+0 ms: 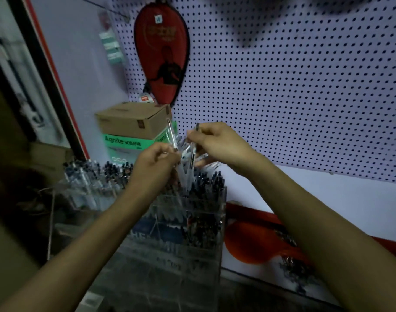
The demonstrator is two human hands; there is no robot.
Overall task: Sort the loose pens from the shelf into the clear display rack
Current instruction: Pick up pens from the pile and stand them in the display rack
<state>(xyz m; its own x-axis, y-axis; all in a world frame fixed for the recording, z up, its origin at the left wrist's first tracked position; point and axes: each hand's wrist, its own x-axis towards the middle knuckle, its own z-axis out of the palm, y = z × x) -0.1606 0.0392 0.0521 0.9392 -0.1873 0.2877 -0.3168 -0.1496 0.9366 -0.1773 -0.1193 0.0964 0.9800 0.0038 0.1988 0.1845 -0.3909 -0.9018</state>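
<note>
1. Pegboard [293, 86]: white, perforated, and it fills the upper right of my view as the back wall.
2. Rack [192, 221]: clear plastic, tiered, low in the centre of my view. Its compartments are packed with upright dark-capped pens. A blue printed panel shows through its lower front; the lettering is too blurred for me to read.
3. Second rack [91, 183]: left of the first, also holding upright pens with dark tips. It is blurred.
4. Paddle case [162, 55]: red, teardrop shape with a black edge, hanging on the pegboard at upper centre.
5. Carton [131, 120]: brown cardboard, resting on the green box [127, 141], behind the racks at left.
6. Red scoop [257, 242]: right of the rack, near a heap of small metal clips [291, 264].
7. Left hand [154, 165]: above the rack's back row, fingers curled. Its grip holds a bundle of clear pens [181, 158] that fan upward, one sticking up well above the fist.
8. Right hand [217, 143]: just right of the left and slightly higher. Its grip pinches a single pen [194, 147] between thumb and forefinger, held about upright, the dark end poking above the fingers and the barrel running down into the bundle.
</note>
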